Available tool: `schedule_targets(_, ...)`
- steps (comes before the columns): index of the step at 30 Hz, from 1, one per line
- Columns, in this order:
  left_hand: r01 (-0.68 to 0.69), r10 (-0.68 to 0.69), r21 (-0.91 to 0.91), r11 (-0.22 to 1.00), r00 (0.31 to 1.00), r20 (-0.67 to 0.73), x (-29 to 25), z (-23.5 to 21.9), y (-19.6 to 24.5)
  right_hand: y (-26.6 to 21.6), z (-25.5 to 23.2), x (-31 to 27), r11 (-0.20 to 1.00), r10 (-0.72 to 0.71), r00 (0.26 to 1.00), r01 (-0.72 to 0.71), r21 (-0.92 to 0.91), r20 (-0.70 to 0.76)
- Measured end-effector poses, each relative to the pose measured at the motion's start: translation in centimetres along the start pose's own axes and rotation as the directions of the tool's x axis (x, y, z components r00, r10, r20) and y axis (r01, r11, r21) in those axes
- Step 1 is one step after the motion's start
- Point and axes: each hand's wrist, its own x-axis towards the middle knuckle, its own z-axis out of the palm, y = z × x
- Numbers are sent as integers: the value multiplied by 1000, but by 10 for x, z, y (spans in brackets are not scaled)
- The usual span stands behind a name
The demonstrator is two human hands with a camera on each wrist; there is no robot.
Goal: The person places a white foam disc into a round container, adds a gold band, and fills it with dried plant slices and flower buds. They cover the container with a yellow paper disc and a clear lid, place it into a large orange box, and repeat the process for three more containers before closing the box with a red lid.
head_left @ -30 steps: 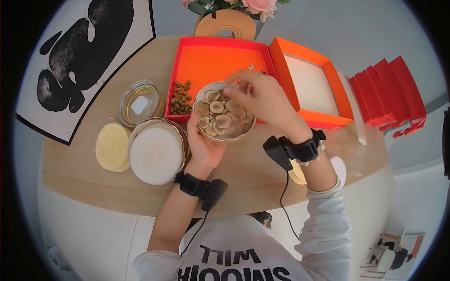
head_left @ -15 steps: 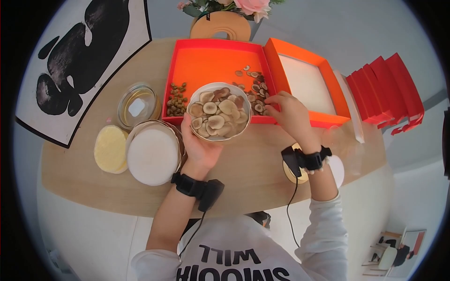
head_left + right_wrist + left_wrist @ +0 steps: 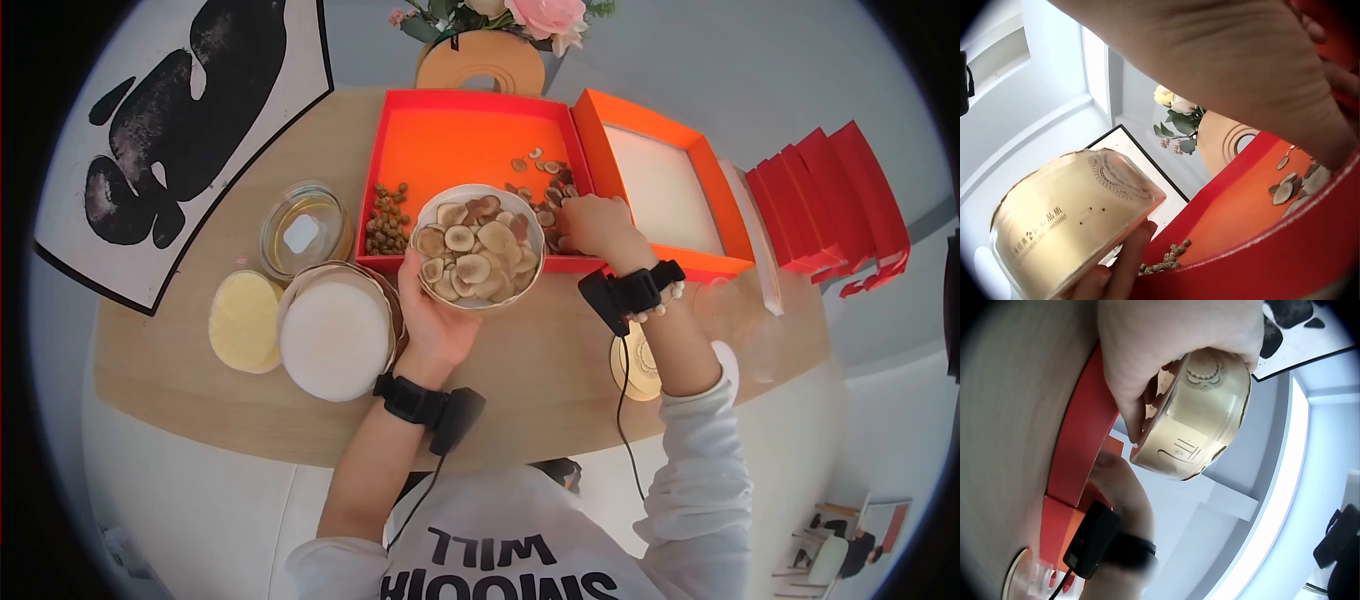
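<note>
My left hand (image 3: 437, 318) grips a round bowl (image 3: 1204, 419) from its left side and underneath, above the front edge of the red and orange box (image 3: 450, 95). Flat round dried slices (image 3: 473, 268) fill the bowl. Inside the box's right front corner, my right hand (image 3: 597, 228) reaches down to a pile of darker slices (image 3: 550, 190); its fingertips are hidden, so what they hold does not show. Small brown-green pieces (image 3: 386, 222) lie in the box's left front corner.
An orange lid (image 3: 735, 215) leans at the box's right. Left of the box are a clear round container (image 3: 335, 235), a white-topped round stack (image 3: 335, 345) and a yellow disc (image 3: 243, 320). A gold disc (image 3: 635, 375) lies front right; red pieces (image 3: 835, 190) stand far right.
My right hand moved from over the bowl out to the right, and is now down at the slices in the box's right corner. My left hand still holds the bowl in about the same place.
</note>
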Motion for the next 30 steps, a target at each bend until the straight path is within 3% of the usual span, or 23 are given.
schedule_targets(2, 9, -9, -5, 1000, 1000, 17, -1, 0, 0, 0, -9, -5, 1000, 1, 1000, -1, -6, -23)
schedule_targets(5, 19, -19, -7, 1000, 1000, 16, -2, 0, 1, 3, -28, -5, 976, 68, 993, -86, 202, 91)
schedule_targets(8, 22, -22, -6, 1000, 1000, 0, -2, 0, 1, 2, -48, -21, 841, 135, 974, -14, 541, -184)
schedule_targets(9, 22, -22, -1, 1000, 1000, -8, -1, 0, 1, -1, -51, -26, 669, 110, 978, 60, 741, -179)
schedule_targets(11, 30, -30, 5, 1000, 999, -18, -1, 1, 0, -9, -52, -36, 188, 58, 981, 172, 967, -185)
schedule_targets(14, 48, -48, 18, 999, 999, -24, -2, 2, -1, -32, -42, -47, 286, -74, 959, 283, 916, -273)
schedule_targets(18, 42, -42, 39, 998, 999, -18, -4, 4, -3, -52, -36, -53, 592, -59, 921, 343, 729, -385)
schedule_targets(21, 72, -72, 3, 997, 997, 41, -8, 11, 0, -52, -18, -57, 226, 219, 862, 412, 883, -458)
schedule_targets(23, 89, -80, -83, 993, 991, 109, -9, 12, 0, -52, -13, -68, 73, 243, 889, 382, 921, -388)
schedule_targets(25, 116, -107, -84, 990, 988, 111, -10, 15, 0, -52, 3, -75, 152, 296, 884, 329, 932, -361)
schedule_targets(27, 156, -146, -90, 984, 983, 113, -10, 15, -6, -53, 13, -82, -211, 180, 972, 188, 959, -151)
schedule_targets(29, 213, -203, -97, 972, 973, 111, -11, 9, -15, -58, 16, -97, -541, 16, 1000, 31, 841, -26)
schedule_targets(30, 209, -202, -62, 976, 974, 101, -13, 12, -17, -53, 23, -102, -436, 18, 998, 58, 898, -55)
